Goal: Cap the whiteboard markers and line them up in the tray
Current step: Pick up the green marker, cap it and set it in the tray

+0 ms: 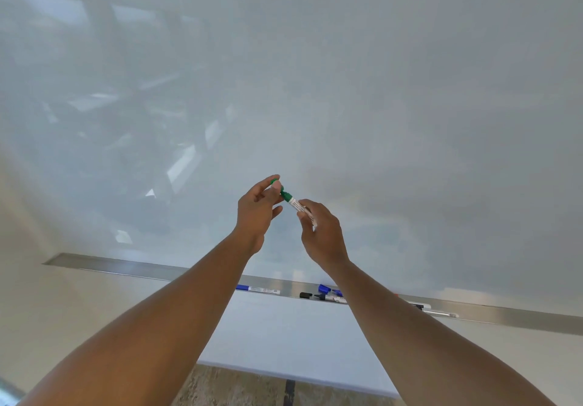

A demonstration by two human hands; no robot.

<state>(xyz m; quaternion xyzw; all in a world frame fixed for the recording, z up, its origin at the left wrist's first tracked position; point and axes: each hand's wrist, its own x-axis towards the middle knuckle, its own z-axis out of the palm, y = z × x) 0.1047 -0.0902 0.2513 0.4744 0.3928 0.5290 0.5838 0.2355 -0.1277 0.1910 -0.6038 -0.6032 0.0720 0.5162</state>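
In front of the whiteboard I hold a green whiteboard marker (298, 206) between both hands. My right hand (321, 232) grips its white barrel. My left hand (257, 213) pinches the green cap (280, 188) at the marker's upper end. Whether the cap is fully seated I cannot tell. Below, on the metal tray (126, 269), lie a blue-capped marker (257, 289), a loose black cap (305, 295), an uncapped black marker (328, 297), a blue cap (324, 287) and, partly behind my right forearm, more markers (438, 313).
The glossy whiteboard (378, 90) fills the upper view, reflecting windows on the left. The tray runs from left to far right along the board's lower edge. Beneath it are a pale wall panel (284, 336) and carpeted floor (252, 386).
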